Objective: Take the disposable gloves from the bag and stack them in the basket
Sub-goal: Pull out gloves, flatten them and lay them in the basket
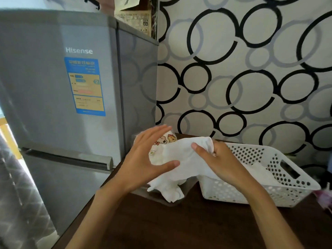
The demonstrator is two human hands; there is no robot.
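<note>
Left of the basket (280, 193), the left hand (143, 159) rests flat, fingers straight, against the bag (162, 141). The right hand (221, 162) pinches a glove (181, 159) just beside the basket, above the counter (179, 227).

The table (179, 227) stands against the wall (251, 69), with the refrigerator (71, 87) directly to its left. The basket (269, 193) sits on the table at the right, near the wall. A layer of gloves (258, 171) lies inside the basket. The bag (165, 141) is positioned left of the basket, near the table's rear left corner, beside the refrigerator. The left hand (143, 159) is placed against the bag's left side. The right hand (221, 162) holds a glove (183, 169) between bag and basket, above the basket's left edge. The glove hangs over the table in front of the bag.
</note>
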